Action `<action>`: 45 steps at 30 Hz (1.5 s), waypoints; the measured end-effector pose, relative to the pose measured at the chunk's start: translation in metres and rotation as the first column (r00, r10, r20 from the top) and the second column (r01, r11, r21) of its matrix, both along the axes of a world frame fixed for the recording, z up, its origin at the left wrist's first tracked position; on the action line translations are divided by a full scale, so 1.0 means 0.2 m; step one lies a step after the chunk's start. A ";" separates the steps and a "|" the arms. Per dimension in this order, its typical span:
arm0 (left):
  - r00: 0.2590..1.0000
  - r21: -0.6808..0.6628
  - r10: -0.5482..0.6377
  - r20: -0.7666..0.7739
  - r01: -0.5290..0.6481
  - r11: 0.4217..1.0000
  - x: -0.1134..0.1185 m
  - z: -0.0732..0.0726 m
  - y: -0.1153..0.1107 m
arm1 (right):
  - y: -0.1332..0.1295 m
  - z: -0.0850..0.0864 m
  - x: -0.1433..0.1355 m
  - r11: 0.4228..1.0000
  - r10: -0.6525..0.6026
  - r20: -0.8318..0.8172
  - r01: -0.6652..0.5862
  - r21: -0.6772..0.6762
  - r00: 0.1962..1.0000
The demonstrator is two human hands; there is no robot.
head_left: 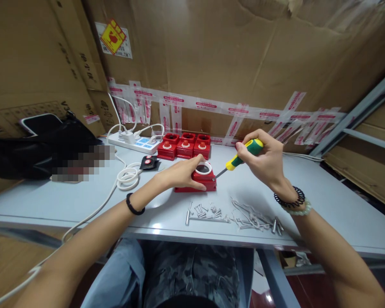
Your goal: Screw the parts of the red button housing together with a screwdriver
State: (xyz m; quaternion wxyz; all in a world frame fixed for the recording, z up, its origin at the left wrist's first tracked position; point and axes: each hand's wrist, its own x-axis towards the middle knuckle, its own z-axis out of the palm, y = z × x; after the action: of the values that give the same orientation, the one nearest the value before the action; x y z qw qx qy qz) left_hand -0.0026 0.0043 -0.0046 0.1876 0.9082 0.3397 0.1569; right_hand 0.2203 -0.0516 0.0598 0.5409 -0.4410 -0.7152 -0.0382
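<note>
A red housing with a white ring around a dark round opening lies on the table in front of me. My left hand grips it from the left, thumb along the near side and fingers over the top. In my right hand is a screwdriver with a green and yellow handle, held tilted. Its tip meets the right end of the housing, where a small shiny spot shows. Nearer to me lie several loose screws and a metal T-shaped tool.
Several red units stand at the back beside a white power strip. A coiled white cable and a small black part lie at left. Clear bags with metal pieces are near the front edge. A black bag sits far left.
</note>
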 end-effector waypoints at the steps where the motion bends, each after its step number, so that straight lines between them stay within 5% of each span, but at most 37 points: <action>1: 1.000 0.006 -0.003 0.001 0.003 1.000 0.00 0.00 0.00 | -0.01 0.01 -0.01 1.000 0.017 0.031 -0.017 -0.004 0.999; 7: 1.000 0.020 -0.006 -0.002 0.006 1.000 0.00 -0.01 0.00 | -0.02 0.09 -0.08 0.997 0.075 0.274 -0.068 -0.035 0.959; 10: 1.000 0.038 -0.007 -0.008 0.008 0.999 0.00 -0.01 0.01 | -0.02 0.13 -0.15 0.994 -0.086 0.422 0.107 -0.026 0.902; 14: 1.000 0.059 0.001 -0.022 0.000 0.998 0.00 -0.02 0.02 | -0.04 0.19 -0.22 0.899 -0.392 0.594 0.430 0.086 0.702; 18: 0.999 0.058 0.014 -0.031 -0.012 0.998 0.01 -0.02 0.01 | -0.07 0.26 -0.24 0.897 -0.296 0.737 0.442 -0.004 0.607; 23: 0.999 0.052 0.019 -0.033 -0.017 0.999 0.01 -0.01 0.01 | -0.05 0.30 -0.25 0.926 -0.136 0.750 0.352 -0.135 0.647; 29: 0.999 0.058 0.012 -0.040 -0.009 0.998 0.00 -0.02 0.02 | -0.01 0.25 -0.26 0.921 -0.244 0.648 0.381 -0.077 0.721; 33: 0.999 0.064 0.012 -0.040 -0.009 0.998 0.00 -0.01 0.01 | 0.02 0.17 -0.26 0.991 -0.078 0.522 0.121 -0.050 0.849; 36: 0.999 0.062 0.009 -0.039 -0.006 0.998 0.00 -0.01 0.00 | 0.00 0.17 -0.23 0.991 0.084 0.508 -0.020 -0.130 0.857; 42: 0.999 0.065 0.002 -0.038 0.001 0.998 0.00 -0.02 0.02 | -0.06 0.29 -0.18 0.939 0.169 0.637 0.073 -0.335 0.752; 45: 0.999 0.068 0.002 -0.036 0.001 0.998 0.00 -0.02 0.02 | -0.05 0.31 -0.18 0.946 0.045 0.689 0.192 -0.263 0.723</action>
State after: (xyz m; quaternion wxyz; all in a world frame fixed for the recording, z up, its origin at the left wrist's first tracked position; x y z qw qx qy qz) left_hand -0.0016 0.0081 -0.0092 0.1504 0.9167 0.3375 0.1523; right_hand 0.1847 -0.0607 0.1212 0.1579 -0.5044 -0.8424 -0.1053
